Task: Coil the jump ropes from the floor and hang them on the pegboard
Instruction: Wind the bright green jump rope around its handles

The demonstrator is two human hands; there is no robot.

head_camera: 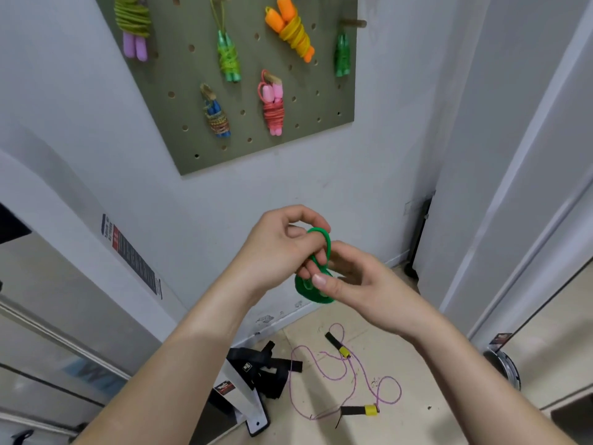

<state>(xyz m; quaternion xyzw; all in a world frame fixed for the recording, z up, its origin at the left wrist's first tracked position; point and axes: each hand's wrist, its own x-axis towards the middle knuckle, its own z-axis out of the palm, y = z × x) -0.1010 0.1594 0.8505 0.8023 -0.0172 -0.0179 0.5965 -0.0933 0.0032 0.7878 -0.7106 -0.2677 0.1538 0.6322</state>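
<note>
A coiled green jump rope [313,289] is held between both hands in front of the wall. My left hand [282,248] pinches its loop at the top. My right hand [356,277] grips the bundle from the right, thumb across the coils. On the floor below lies a loose purple jump rope [349,377] with black and yellow handles. The olive pegboard [327,101] hangs on the wall above, carrying several coiled ropes: a lime one with purple handles, a green one, an orange one, a dark green one, a blue one and a pink one [272,107].
One wooden peg [354,23] at the pegboard's upper right sticks out above the dark green rope. A white and black frame with straps [253,380] sits on the floor at left. A door frame [481,155] stands to the right.
</note>
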